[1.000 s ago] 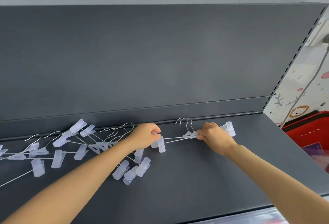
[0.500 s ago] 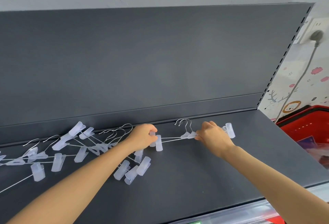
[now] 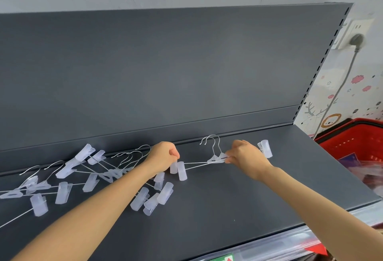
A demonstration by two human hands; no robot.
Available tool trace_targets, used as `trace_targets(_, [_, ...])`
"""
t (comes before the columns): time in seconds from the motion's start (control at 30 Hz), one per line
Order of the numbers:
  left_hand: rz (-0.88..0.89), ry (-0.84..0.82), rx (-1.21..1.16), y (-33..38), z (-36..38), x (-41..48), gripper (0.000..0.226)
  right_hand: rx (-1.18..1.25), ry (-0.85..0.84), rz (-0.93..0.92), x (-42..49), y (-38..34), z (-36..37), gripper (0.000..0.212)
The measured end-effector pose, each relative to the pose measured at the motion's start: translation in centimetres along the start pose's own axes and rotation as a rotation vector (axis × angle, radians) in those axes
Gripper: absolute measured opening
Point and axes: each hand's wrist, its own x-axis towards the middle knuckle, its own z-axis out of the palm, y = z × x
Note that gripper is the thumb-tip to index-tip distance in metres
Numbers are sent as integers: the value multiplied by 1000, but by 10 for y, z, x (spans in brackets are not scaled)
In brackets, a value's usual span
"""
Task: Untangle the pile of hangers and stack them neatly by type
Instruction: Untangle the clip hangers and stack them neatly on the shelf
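A small stack of clip hangers [image 3: 215, 158] with wire hooks and frosted plastic clips lies on the dark grey shelf [image 3: 238, 204], hooks toward the back panel. My right hand [image 3: 247, 156] pinches the stack at its centre piece. My left hand [image 3: 164, 158] grips its left end, just above two clips [image 3: 181, 170]. One more clip [image 3: 265, 148] sticks out past my right hand. To the left sprawls a tangled pile of the same clip hangers [image 3: 87, 175], partly under my left forearm.
The shelf's upright back panel [image 3: 165, 70] rises right behind the hangers. A red shopping basket [image 3: 352, 148] stands to the right, beyond the shelf end. A wall socket with a grey cable [image 3: 355, 40] is at upper right. The shelf's front edge [image 3: 269, 246] runs below my arms.
Both hands keep their grip on the same hangers and barely shift. The view has tilted up and swung right, showing more of the back panel and the wall socket.
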Motion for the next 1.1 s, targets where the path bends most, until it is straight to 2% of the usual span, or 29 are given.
trace_targets(0.1, [52,3,30,1,-1,-1,21,61,-38,48,1,1,-1,48])
trace_targets(0.2, [99,60,61,1,0,-2,20,108,-51,69,3,1,-1,47])
trace_targets(0.33, [80,145,63,1,2,-2,21,91,-25,71,10,-4,-3,31])
trace_targets(0.4, [59,149,74,3,3,-2,22,74,-31,61,13,-6,-4,30])
trace_targets(0.57, [11,86,113,5,3,-2,23,-18,-68,127,9,-11,-6,47])
trace_targets(0.7, [-19,64,76,4,3,1,27,137,-99,113,22,-1,10,48])
trace_targets(0.8, [-41,41,-80,-2,-1,2,15,225,-78,138,26,5,11,38])
trace_targets(0.9, [25,12,-74,-4,-5,-1,14,244,-56,141,23,3,-1,45])
trace_targets(0.97, [78,24,-51,-4,-7,-2,18,291,-102,199,24,-1,-9,47])
trace_targets(1.1, [146,42,-52,-3,-10,-4,30,539,-160,247,35,-6,-6,29])
